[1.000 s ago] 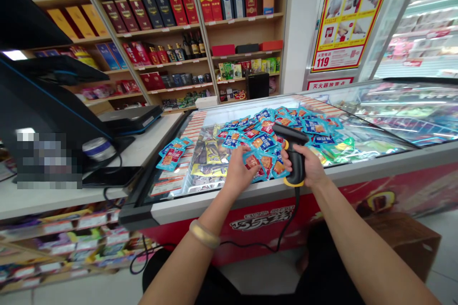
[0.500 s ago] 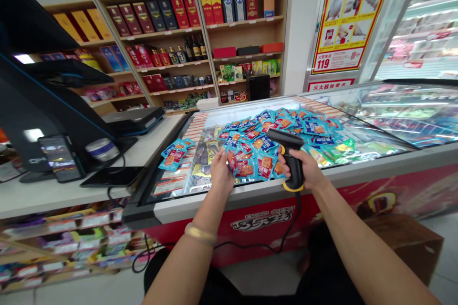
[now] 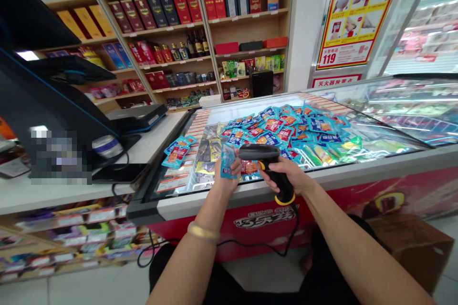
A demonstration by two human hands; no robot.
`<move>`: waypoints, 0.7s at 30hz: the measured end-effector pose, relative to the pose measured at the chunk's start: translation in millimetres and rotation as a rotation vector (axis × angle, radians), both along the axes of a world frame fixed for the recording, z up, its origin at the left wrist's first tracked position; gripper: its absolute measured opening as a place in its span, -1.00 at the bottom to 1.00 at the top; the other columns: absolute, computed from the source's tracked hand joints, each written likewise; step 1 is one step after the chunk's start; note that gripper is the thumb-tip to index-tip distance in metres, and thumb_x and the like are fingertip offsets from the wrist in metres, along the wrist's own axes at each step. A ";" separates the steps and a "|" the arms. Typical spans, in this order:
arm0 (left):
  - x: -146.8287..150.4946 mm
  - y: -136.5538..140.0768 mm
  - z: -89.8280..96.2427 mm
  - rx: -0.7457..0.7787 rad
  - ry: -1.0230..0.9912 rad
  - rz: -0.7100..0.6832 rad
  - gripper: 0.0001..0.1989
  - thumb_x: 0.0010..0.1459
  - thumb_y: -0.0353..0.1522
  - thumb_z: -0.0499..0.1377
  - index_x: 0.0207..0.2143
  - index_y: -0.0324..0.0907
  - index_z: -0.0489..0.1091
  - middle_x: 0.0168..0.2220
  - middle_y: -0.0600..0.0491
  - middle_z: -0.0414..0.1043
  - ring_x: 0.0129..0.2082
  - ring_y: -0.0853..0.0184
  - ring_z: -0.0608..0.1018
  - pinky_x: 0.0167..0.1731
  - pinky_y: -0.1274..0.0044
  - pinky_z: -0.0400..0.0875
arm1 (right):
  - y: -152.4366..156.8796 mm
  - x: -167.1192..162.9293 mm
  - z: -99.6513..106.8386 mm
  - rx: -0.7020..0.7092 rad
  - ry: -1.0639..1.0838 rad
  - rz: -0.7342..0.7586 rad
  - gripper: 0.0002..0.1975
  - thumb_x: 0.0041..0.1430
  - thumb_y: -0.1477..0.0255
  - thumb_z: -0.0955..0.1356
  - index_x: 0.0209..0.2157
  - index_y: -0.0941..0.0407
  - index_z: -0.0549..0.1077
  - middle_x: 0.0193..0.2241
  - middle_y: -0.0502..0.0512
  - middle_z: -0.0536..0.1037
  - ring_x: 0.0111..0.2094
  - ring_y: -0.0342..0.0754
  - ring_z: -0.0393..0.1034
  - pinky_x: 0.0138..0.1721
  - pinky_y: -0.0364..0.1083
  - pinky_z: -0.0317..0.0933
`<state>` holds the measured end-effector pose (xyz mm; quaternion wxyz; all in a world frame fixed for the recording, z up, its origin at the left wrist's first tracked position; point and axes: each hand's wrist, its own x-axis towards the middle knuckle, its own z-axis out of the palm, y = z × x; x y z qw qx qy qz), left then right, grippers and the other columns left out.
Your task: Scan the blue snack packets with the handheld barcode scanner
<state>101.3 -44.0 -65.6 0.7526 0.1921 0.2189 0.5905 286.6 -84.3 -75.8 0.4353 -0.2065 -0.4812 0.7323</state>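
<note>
My left hand (image 3: 226, 176) is closed on a small blue snack packet (image 3: 228, 161), its printed back turned up, above the near edge of the freezer top. Wrapped around the handle of a black and yellow barcode scanner (image 3: 260, 153), my right hand (image 3: 288, 175) holds its head close to the packet, just to the right of it. Behind both hands lies a heap of blue snack packets (image 3: 282, 126) on the glass. A smaller pile of the same packets (image 3: 178, 152) sits apart at the left end.
The glass-topped freezer (image 3: 214, 205) runs across in front of me. At left, a counter (image 3: 118, 186) bears a checkout machine (image 3: 53, 100), a scale (image 3: 138, 116) and a black tablet-like slab (image 3: 118, 173). The scanner's cable (image 3: 250, 244) loops below. A cardboard box (image 3: 411, 243) stands right.
The left hand has lifted a packet from the heap and turned its back upward. My right hand has brought the scanner left and slightly down, up to that packet.
</note>
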 end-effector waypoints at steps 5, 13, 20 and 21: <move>0.1 2.2 -2.4 -0.001 -0.006 -0.034 -0.78 0.28 -0.39 0.03 -0.42 -0.23 0.37 -0.69 0.23 0.06 -0.79 0.58 0.09 -0.81 0.76 -0.10 | 1.4 -1.2 0.6 0.000 0.001 0.014 -0.73 0.04 0.30 0.42 -0.29 0.19 0.40 -0.55 -0.01 0.41 -0.67 -0.24 0.23 -0.70 -0.24 0.11; -0.4 -2.3 -0.8 0.061 0.149 0.008 -0.86 0.21 -0.27 0.13 -0.28 -0.15 0.35 -0.63 0.23 0.16 -0.75 0.55 0.14 -0.77 0.71 -0.05 | -3.0 -4.2 4.1 -0.013 0.044 -0.047 -0.70 0.01 0.31 0.43 -0.27 0.20 0.43 -0.52 0.00 0.41 -0.65 -0.25 0.22 -0.70 -0.25 0.13; -78.1 21.1 15.5 0.160 0.798 0.539 -0.60 -0.02 -0.27 0.23 -0.08 -0.10 0.32 -0.42 0.17 0.39 -0.59 0.48 0.41 -0.57 0.64 0.28 | 3.7 -49.6 18.8 -0.074 0.012 -0.140 -0.74 -0.03 0.31 0.43 -0.35 0.17 0.40 -0.54 -0.01 0.42 -0.64 -0.23 0.24 -0.68 -0.23 0.16; -96.1 27.0 16.9 0.186 0.941 0.623 -0.59 0.02 -0.24 0.19 -0.05 -0.13 0.32 -0.37 0.11 0.42 -0.50 0.41 0.48 -0.48 0.58 0.38 | 5.4 -60.4 20.8 -0.086 0.011 -0.143 -0.74 -0.04 0.31 0.43 -0.35 0.17 0.40 -0.56 -0.03 0.41 -0.65 -0.23 0.24 -0.68 -0.23 0.16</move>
